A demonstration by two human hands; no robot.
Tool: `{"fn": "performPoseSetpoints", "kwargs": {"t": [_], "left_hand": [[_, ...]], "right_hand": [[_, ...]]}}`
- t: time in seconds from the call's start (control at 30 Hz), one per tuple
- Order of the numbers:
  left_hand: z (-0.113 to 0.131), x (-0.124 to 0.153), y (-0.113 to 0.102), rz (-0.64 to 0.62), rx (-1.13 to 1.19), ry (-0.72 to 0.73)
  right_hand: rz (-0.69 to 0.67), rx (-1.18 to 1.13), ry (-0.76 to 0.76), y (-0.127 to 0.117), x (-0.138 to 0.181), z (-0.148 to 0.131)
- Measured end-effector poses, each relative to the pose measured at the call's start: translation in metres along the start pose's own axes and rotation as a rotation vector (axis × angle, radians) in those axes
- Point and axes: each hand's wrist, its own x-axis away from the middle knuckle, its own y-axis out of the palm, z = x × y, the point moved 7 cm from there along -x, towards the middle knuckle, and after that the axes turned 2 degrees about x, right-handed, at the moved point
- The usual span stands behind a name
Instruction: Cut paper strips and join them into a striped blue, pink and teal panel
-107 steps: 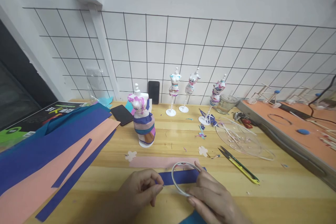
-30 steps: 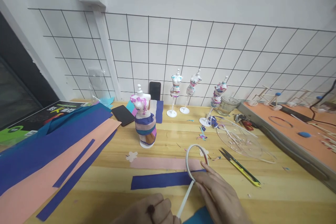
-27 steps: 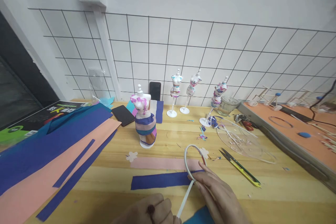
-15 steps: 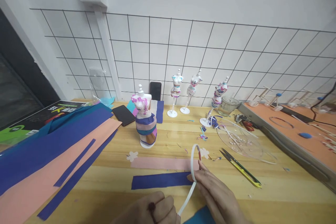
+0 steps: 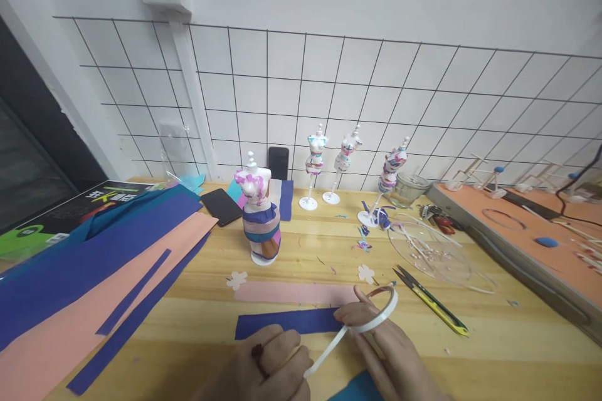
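Note:
A narrow white strip [image 5: 330, 350], curled into a loop at its far end, runs between my two hands at the front of the table. My left hand [image 5: 275, 360], with a dark ring on one finger, is closed on its near end. Thumb and fingers of my right hand [image 5: 388, 344] pinch it further along, and the loop lies over that hand. Beyond them lie a dark blue strip [image 5: 286, 323] and a pale pink strip [image 5: 291, 292]. Part of a teal piece [image 5: 360, 388] shows between my hands. A small dress form [image 5: 256, 219] wrapped in coloured bands stands behind.
Yellow-handled thread snips [image 5: 433, 302] lie to the right, below a clear round sheet [image 5: 437, 257] with scraps. Several smaller dress forms [image 5: 316, 156], a phone [image 5: 222, 206] and a glass jar [image 5: 410, 189] are further back. Large coloured sheets [image 5: 141, 225] cover the left side.
The strip's loop has tipped from upright over to the right, across my right hand. My left hand has moved slightly up and left, still holding the strip's end.

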Motion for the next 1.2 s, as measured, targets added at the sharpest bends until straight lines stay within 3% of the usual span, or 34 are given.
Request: {"fn": "performPoseSetpoints", "kwargs": {"t": [0.27,0.5,0.67,0.77,0.93,1.2], "left_hand": [[-0.001,-0.006,-0.011,0.091,-0.073,0.014],[-0.002,-0.005,-0.011,0.065,-0.121,0.010],[-0.004,-0.006,-0.007,0.039,-0.087,-0.005],[-0.005,-0.004,-0.005,0.115,-0.028,-0.015],[-0.015,0.001,0.007,0.057,0.136,-0.153],[-0.052,0.016,0.009,0.162,0.575,-0.508]], "right_hand": [[-0.089,-0.093,0.017,0.012,0.010,0.008],[-0.112,-0.143,0.012,0.014,-0.002,-0.002],[-0.146,-0.104,-0.006,0.015,-0.006,-0.005],[-0.145,-0.019,-0.029,0.013,-0.006,-0.010],[-0.031,0.085,-0.063,0.002,-0.012,-0.022],[-0.039,0.150,-0.066,0.007,-0.014,-0.023]]}}
